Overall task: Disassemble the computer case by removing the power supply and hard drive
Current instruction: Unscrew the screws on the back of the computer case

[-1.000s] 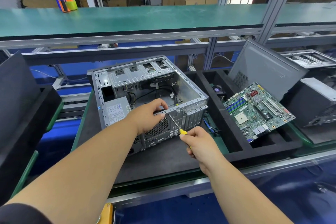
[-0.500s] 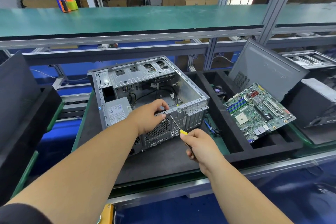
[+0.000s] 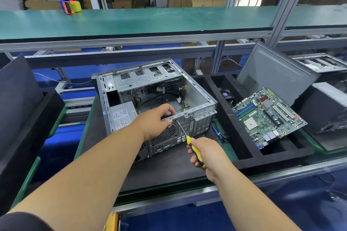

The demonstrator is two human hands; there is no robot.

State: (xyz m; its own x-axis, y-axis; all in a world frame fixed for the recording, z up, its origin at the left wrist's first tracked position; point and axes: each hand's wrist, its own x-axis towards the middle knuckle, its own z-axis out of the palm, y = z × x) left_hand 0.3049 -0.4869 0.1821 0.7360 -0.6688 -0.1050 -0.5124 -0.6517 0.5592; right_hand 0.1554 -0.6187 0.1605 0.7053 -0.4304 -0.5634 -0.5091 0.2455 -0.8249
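An open grey computer case [image 3: 199, 92] lies on its side on a black mat, its rear panel facing me. The grey power supply [image 3: 122, 116] with a white label sits in the case's near-left corner, with black cables running from it. My left hand [image 3: 157, 120] grips the top rim of the rear panel, fingers curled over the edge. My right hand [image 3: 206, 154] holds a yellow-and-black screwdriver [image 3: 193, 147]; its tip touches the rear panel just below the rim, near my left fingers. The hard drive is not clearly visible.
A green motherboard [image 3: 266, 116] leans in a black foam tray [image 3: 221, 107] to the right, with a grey side panel [image 3: 274, 73] standing behind it. Black foam blocks [image 3: 22, 110] stand at the left. A green shelf [image 3: 131, 20] runs overhead behind the case.
My right hand has drawn slightly back and down along the screwdriver, showing more of the yellow handle. The tip stays on the rear panel. My left hand has not moved.
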